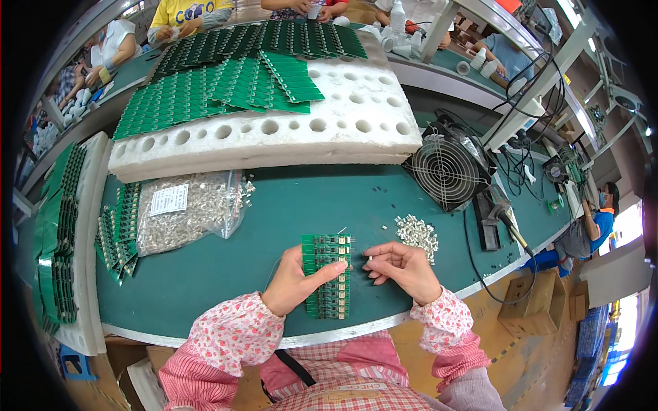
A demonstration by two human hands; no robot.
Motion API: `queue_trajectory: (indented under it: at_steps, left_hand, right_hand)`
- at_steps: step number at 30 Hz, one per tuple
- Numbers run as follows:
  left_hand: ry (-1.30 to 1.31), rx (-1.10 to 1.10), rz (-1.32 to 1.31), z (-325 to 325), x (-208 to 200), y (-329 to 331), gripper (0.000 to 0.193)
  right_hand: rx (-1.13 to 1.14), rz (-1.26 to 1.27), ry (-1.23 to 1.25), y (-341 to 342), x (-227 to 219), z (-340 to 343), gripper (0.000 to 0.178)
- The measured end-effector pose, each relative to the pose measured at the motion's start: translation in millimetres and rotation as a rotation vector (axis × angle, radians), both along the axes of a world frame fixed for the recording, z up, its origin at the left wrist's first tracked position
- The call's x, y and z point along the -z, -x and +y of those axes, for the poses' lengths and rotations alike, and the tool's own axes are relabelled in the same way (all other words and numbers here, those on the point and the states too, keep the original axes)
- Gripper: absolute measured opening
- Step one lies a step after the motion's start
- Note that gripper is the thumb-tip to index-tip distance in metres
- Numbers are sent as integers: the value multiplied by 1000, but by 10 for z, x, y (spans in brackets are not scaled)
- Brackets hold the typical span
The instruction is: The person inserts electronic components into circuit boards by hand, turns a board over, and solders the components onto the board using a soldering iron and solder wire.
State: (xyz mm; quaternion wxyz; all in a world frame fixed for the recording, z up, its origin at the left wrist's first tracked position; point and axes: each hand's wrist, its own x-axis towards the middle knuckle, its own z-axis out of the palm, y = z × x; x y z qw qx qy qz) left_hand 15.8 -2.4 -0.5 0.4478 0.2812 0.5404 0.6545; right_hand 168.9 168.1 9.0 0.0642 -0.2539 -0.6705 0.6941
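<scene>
A green circuit board panel [312, 301] with a column of small pale parts along its right side stands in front of me at the table's near edge. My left hand [291, 281] grips it from the left, thumb across its face. Just right of the panel, my right hand [411, 270] pinches a tiny whitish component [371, 258] between thumb and fingertips, apart from the board. Behind that hand lies a loose pile of small white-metallic components [417, 236].
A white foam block [267, 147] carrying many green boards [171, 99] spans the back. A clear bag of components [192, 212] and some boards [118, 236] lie left. At right are a black fan [445, 171] and a soldering iron [513, 229]. Other people sit beyond.
</scene>
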Motion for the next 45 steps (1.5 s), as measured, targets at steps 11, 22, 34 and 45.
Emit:
queue_trajectory:
  at_steps: [11,22,34,45]
  left_hand:
    - [-29,-35,-209,-2,31,22,22]
    - [-31,-47,-215,-2,17,19,20]
    - [-39,-66,-118,-4,41,-8,21]
    - [-34,-113,123,-13,57,-58,20]
  right_hand:
    - [40,58,-133,-20,91,-60,21]
    - [142,123,109,112,-4,-195,10]
    - [162,191,108,209,-70,-360,14]
    - [183,219,103,260,35,-491,15]
